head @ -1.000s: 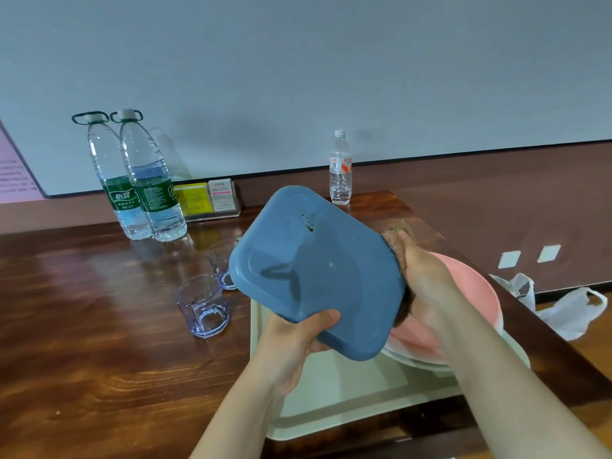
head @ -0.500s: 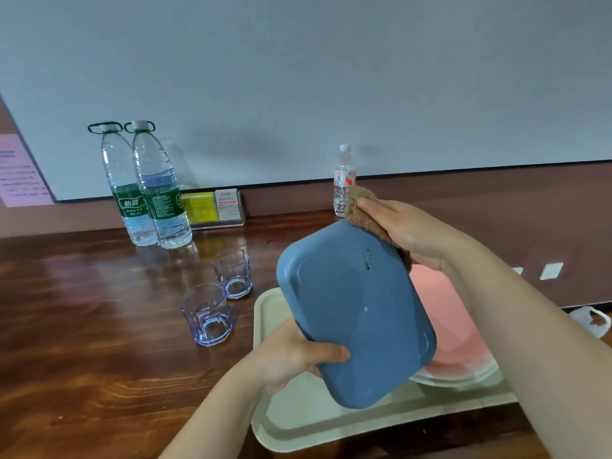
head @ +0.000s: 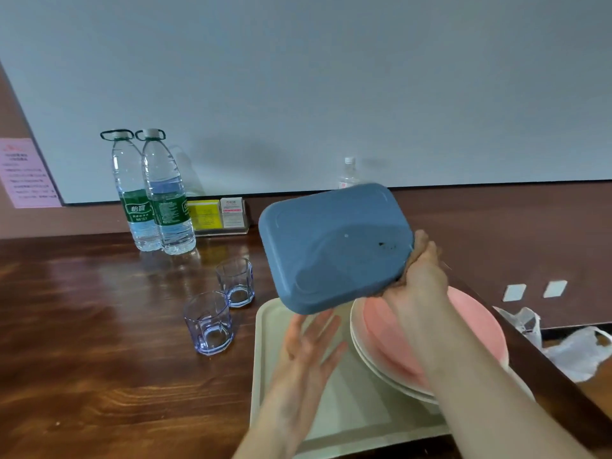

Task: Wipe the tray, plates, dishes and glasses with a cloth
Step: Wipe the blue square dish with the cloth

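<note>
Left hand (head: pixel 306 346) is flat, fingers spread, palm up, gripping nothing. Right hand (head: pixel 420 273) is clenched, forearm reaching forward.

Right hand (head: pixel 418 276) grips blue dish (head: pixel 334 246) with cloth (head: pixel 418 240); left hand (head: pixel 306 352) spread beneath.

- Pale grey-white wall panel (head: pixel 331 77) fills the top of the view, evenly lit, with soft shadows just above its lower edge.
- Below it runs a reddish-brown wall band (head: pixel 496 233), carrying two small white squares (head: pixel 533 290) at the right.
- A pink notice (head: pixel 26 173) hangs on the wall at far left, its print too small to read.
- Glossy dark wooden tabletop (head: pixel 82 326), grain clear, light glaring off it near its back edge.
- Past the tabletop's right edge, a crumpled white plastic bag (head: pixel 576 349) lies on the wood-toned floor (head: pixel 596 392).
</note>
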Motion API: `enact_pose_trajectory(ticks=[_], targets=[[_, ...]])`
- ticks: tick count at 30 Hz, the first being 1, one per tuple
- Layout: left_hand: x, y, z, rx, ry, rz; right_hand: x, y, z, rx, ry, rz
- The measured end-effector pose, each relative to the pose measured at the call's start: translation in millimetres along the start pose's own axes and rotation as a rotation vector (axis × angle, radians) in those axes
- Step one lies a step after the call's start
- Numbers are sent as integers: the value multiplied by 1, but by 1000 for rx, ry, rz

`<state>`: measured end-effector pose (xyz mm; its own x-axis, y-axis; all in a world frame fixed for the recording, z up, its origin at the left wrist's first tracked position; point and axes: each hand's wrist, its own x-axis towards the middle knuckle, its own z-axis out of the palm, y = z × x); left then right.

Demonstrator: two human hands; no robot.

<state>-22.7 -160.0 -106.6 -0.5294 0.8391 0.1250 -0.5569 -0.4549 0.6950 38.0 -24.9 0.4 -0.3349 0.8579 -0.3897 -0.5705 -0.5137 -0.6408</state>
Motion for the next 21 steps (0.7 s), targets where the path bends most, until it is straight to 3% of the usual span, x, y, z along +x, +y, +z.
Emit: enact_pose_trajectory(ticks=[4, 6, 8, 13, 21], targets=[[-4, -27, 36, 30, 69, 122, -18, 37, -16, 74, 92, 71], [0, -27, 43, 31, 213, 158, -22, 52, -24, 57, 104, 64], [4, -23, 40, 25, 352, 203, -26, 62, -32, 24, 50, 57], [5, -17, 29, 55, 491, 236, -20, 64, -47, -102, -91, 30], [0, 10, 9, 198, 345, 192, -1, 43, -59, -426, -256, 136]])
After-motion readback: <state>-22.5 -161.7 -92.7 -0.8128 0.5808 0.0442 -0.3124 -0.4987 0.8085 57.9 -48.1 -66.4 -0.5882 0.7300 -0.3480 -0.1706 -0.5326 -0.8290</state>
